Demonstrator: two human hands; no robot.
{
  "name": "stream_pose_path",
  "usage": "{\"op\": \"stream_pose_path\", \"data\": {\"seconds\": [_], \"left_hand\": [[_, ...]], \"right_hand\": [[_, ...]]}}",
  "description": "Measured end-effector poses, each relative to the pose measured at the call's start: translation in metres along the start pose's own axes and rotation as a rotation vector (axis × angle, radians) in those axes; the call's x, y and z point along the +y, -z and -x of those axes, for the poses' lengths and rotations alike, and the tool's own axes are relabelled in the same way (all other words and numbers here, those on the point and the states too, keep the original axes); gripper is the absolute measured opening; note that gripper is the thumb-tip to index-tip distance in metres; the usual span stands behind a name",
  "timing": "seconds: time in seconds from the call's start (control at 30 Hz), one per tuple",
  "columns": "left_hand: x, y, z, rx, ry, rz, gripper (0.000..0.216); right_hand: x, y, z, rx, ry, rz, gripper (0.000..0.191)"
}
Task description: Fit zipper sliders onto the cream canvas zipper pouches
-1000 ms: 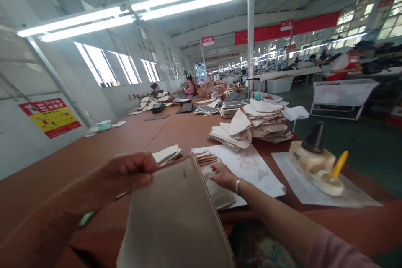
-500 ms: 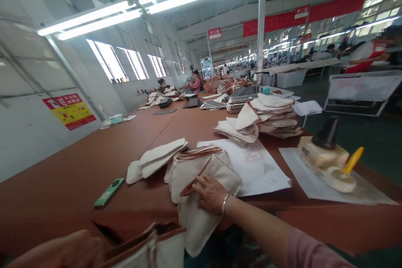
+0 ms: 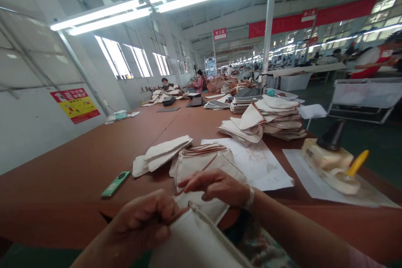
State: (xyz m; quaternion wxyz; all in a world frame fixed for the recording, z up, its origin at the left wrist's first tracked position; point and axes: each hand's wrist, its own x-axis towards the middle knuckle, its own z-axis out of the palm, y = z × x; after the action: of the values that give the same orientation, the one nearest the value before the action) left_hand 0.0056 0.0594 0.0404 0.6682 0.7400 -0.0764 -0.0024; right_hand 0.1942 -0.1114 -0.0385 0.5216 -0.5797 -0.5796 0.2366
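Note:
In the head view, my left hand (image 3: 147, 217) is closed around the brown edge of a cream fabric pouch (image 3: 191, 243) at the bottom centre. The pouch is tilted, and its lower part is cut off by the frame. My right hand (image 3: 216, 186) hovers just above and beyond it, with bent fingers apart and nothing visible in them. Behind that hand lies a pile of cream fabric pieces with brown edges (image 3: 204, 161), partly hidden by the fingers. Left of the pile are flat cream pieces (image 3: 166, 153).
A green phone (image 3: 115, 184) lies on the brown table (image 3: 94, 150). To the right are a white sheet (image 3: 266, 171), stacked cream pieces (image 3: 282, 119) and a glue container (image 3: 329, 163) with a yellow handle (image 3: 359, 163). People work further back.
My right hand has let go of the pile piece and come up near the pouch. My left hand has moved right and up, bringing the pouch toward the centre. The view has shifted slightly.

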Motion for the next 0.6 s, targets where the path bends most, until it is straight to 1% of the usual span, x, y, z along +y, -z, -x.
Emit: {"op": "stream_pose_path", "data": {"seconds": [0.03, 0.07, 0.1, 0.13, 0.17, 0.2, 0.27, 0.33, 0.37, 0.4, 0.43, 0.5, 0.53, 0.6], "left_hand": [[-0.001, -0.005, -0.009, -0.016, -0.016, 0.030, 0.028], [-0.003, -0.008, -0.017, -0.039, -0.029, 0.049, 0.028], [-0.003, -0.011, -0.024, -0.071, -0.035, 0.054, 0.028], [-0.004, -0.013, -0.028, -0.106, -0.027, 0.047, 0.028], [-0.005, -0.013, -0.032, -0.144, -0.010, 0.032, 0.028], [-0.006, -0.013, -0.034, -0.180, 0.012, 0.011, 0.027], [-0.009, -0.009, -0.038, -0.234, 0.057, -0.042, 0.027], [-0.013, -0.003, -0.042, -0.268, 0.101, -0.139, 0.028], [-0.014, 0.000, -0.044, -0.275, 0.117, -0.218, 0.028], [-0.014, 0.002, -0.046, -0.275, 0.135, -0.306, 0.027], [-0.013, 0.004, -0.048, -0.275, 0.149, -0.383, 0.026], [-0.009, 0.004, -0.053, -0.293, 0.188, -0.455, 0.025], [-0.006, 0.001, -0.055, -0.322, 0.212, -0.447, 0.027], [-0.001, -0.010, -0.059, -0.398, 0.246, -0.387, 0.035]], "right_hand": [[-0.014, -0.001, 0.013, -0.018, 0.088, -0.251, 0.032], [-0.025, -0.002, 0.027, -0.018, 0.111, -0.463, 0.028], [-0.033, -0.003, 0.039, -0.009, 0.094, -0.623, 0.027], [-0.039, -0.002, 0.050, 0.010, 0.055, -0.719, 0.030], [-0.042, -0.001, 0.060, 0.025, -0.006, -0.724, 0.035], [-0.042, 0.000, 0.067, 0.021, -0.067, -0.682, 0.040], [-0.038, 0.004, 0.079, -0.073, -0.166, -0.596, 0.044], [-0.033, 0.006, 0.087, -0.167, -0.227, -0.600, 0.036], [-0.031, 0.006, 0.090, -0.163, -0.234, -0.604, 0.032], [-0.030, 0.005, 0.093, -0.113, -0.227, -0.577, 0.031], [-0.030, 0.005, 0.095, -0.035, -0.213, -0.508, 0.030], [-0.034, 0.004, 0.097, 0.109, -0.177, -0.304, 0.027], [-0.037, 0.003, 0.097, 0.141, -0.152, -0.202, 0.025], [-0.042, 0.002, 0.095, 0.149, -0.083, -0.028, 0.022]]}}
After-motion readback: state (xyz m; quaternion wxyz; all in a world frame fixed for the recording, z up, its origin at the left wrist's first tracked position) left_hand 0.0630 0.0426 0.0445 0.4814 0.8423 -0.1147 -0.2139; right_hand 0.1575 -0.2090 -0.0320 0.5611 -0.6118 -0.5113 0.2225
